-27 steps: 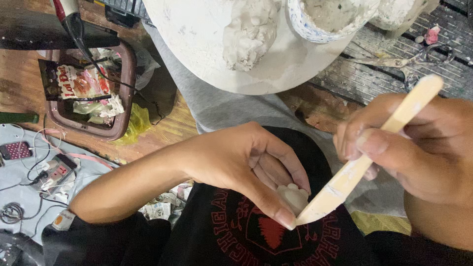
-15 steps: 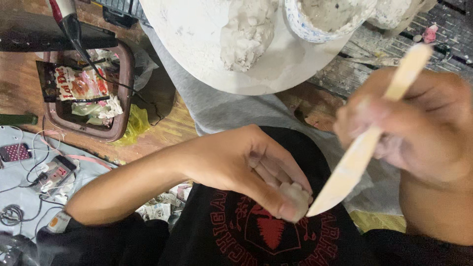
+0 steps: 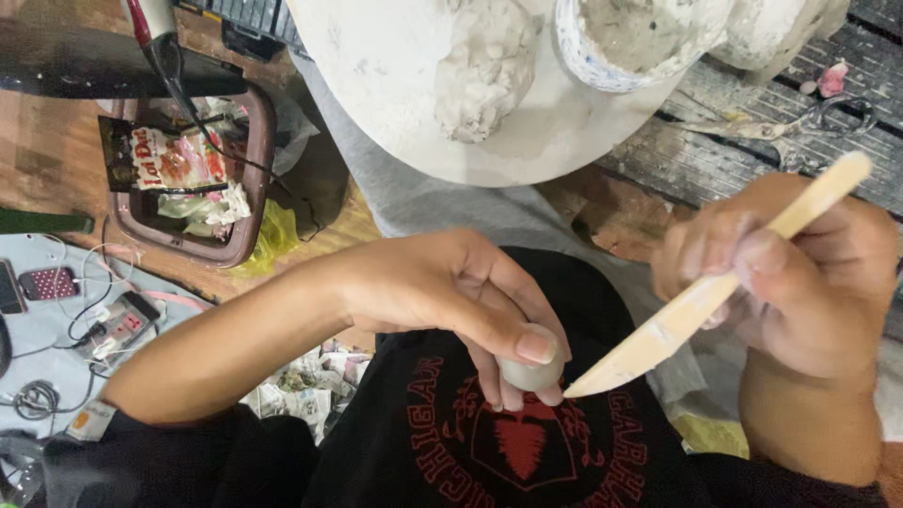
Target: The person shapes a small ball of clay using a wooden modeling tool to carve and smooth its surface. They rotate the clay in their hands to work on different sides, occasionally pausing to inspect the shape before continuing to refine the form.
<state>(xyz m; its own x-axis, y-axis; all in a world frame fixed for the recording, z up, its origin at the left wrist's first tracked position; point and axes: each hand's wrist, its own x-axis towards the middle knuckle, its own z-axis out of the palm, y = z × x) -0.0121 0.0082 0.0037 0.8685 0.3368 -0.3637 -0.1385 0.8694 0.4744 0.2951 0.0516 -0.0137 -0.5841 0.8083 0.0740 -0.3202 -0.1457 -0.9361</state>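
I count two hands at work. My left hand [image 3: 451, 301] pinches one small grey clay ball [image 3: 531, 372] between thumb and fingertips, at about 6 o'clock, over the black shirt [image 3: 527, 442]. My right hand [image 3: 800, 273], at 3 o'clock, is closed round one wooden modelling knife [image 3: 696, 301], its tip just beside the ball. At 12 o'clock one round white board [image 3: 395, 75] carries one clay lump [image 3: 484, 66] and one bowl [image 3: 621, 38]. One brown tray [image 3: 254, 179] sits on wooden flooring at 10 o'clock.
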